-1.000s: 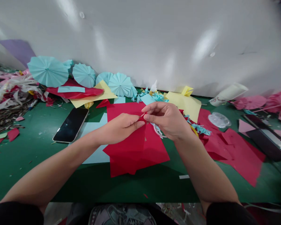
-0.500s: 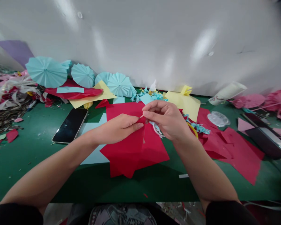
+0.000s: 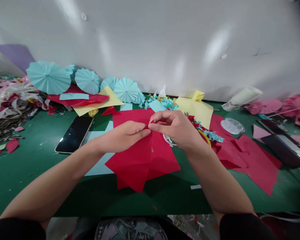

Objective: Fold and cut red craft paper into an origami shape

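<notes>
Red paper [image 3: 137,160] hangs from my left hand [image 3: 126,135], whose thumb and fingers pinch its upper edge. Close against it, my right hand [image 3: 176,128] pinches a small red tip of the paper between thumb and forefinger. More red sheets [image 3: 165,160] lie beneath, over a light blue sheet [image 3: 100,166]. A clear ring-shaped reel [image 3: 169,141] is partly hidden behind my right hand.
On the green table [image 3: 40,173] lie a phone [image 3: 75,134] at left, light blue paper fans [image 3: 50,77] along the wall, yellow paper [image 3: 196,110], a clear disc [image 3: 232,126], red sheets [image 3: 257,163] and a dark device [image 3: 286,150] at right.
My right fingertips have moved slightly left and down to meet my left fingertips, and now pinch red paper; the pale bit between them no longer shows. The held paper has shifted slightly.
</notes>
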`<state>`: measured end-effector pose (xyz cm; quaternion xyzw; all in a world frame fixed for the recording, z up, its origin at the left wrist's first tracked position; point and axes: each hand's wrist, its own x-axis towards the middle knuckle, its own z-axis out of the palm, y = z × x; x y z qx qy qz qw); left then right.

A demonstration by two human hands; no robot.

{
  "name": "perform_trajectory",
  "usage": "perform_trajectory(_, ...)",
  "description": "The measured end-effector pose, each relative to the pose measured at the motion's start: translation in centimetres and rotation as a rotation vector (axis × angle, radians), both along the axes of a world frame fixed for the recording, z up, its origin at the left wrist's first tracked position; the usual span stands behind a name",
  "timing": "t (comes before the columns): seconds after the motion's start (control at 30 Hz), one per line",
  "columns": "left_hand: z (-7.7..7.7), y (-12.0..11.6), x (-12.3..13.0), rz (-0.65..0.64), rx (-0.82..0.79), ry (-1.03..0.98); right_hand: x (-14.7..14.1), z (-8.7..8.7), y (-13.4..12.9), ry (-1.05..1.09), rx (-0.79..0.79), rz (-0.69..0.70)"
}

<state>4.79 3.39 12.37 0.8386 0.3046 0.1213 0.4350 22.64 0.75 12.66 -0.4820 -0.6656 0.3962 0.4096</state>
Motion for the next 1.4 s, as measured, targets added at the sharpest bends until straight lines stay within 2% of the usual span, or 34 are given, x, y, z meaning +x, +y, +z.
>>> perform_trajectory(0.13,-0.3,0.3,0.0,0.020,0.033,-0.002,0.1,-0.1,0.2,0.094,0.048,-0.143)
perform_trajectory(0.27,-0.8,0.8,0.0,-0.023,0.049,0.012,1.0,-0.2,0.7,0.234,0.145,-0.317)
perform_trajectory(0.43,-1.0,1.0,-0.1,-0.053,0.076,0.019,1.8,-0.4,1.4,0.253,0.203,-0.450)
perform_trajectory(0.53,-0.8,1.1,-0.2,-0.054,0.042,0.021,1.8,-0.3,1.5,0.223,0.133,-0.410)
perform_trajectory(0.7,-0.9,1.4,-0.3,-0.027,0.029,0.011,1.4,-0.1,1.1,0.120,-0.007,-0.224)
perform_trajectory(0.87,-0.8,1.7,-0.5,0.035,0.118,0.064,1.7,-0.2,1.1,0.137,0.079,-0.289)
perform_trajectory(1.0,-0.4,1.8,-0.9,-0.030,-0.030,0.030,2.1,-0.2,1.2,0.204,0.137,-0.353)
perform_trajectory(1.07,-0.3,1.8,-1.1,0.009,-0.050,0.014,2.0,-0.2,1.2,0.235,0.086,-0.323)
perform_trajectory(1.23,-0.2,1.9,-1.2,0.086,0.002,-0.060,1.5,0.0,1.0,0.210,-0.105,-0.138)
perform_trajectory(1.4,0.0,2.1,-1.5,0.124,-0.005,-0.098,1.8,-0.2,1.2,0.225,-0.040,-0.178)
